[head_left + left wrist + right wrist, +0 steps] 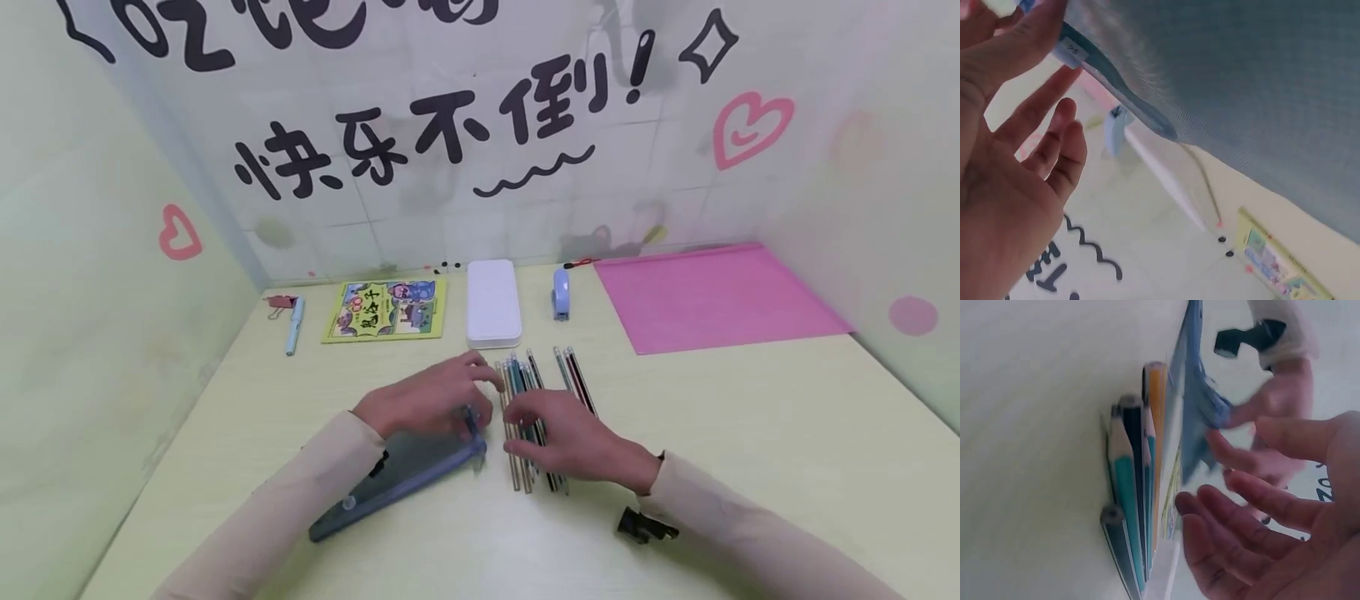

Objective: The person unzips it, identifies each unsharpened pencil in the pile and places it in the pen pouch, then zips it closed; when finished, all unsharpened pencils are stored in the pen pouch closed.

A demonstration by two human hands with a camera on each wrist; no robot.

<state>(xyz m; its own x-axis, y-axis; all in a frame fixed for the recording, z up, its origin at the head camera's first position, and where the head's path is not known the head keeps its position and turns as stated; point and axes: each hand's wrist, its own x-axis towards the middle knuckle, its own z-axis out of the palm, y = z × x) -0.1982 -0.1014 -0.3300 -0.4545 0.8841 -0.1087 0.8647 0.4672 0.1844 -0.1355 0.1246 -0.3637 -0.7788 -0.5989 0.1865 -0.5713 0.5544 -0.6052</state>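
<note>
A grey-blue mesh pencil pouch (pixel 397 483) lies on the pale table at the lower left of centre. My left hand (pixel 457 396) rests on its far end and pinches the open edge, which the left wrist view shows close up as the pouch (pixel 1260 81) beside my left hand (pixel 1016 156). A row of several pencils (pixel 525 387) lies just right of the pouch. My right hand (pixel 540 429) hovers over the pencils' near ends, fingers loosely spread and holding nothing. The right wrist view shows the pencils (pixel 1125 487), the pouch edge (pixel 1194 419) and my right hand (pixel 1260 537).
Along the back stand a white box (pixel 493 302), a picture book (pixel 386 310), a blue stapler (pixel 560 293), a pink folder (pixel 712 296), a light-blue pen (pixel 294 325) and a binder clip (pixel 279 304). A black clip (pixel 643 525) lies by my right sleeve. Walls enclose three sides.
</note>
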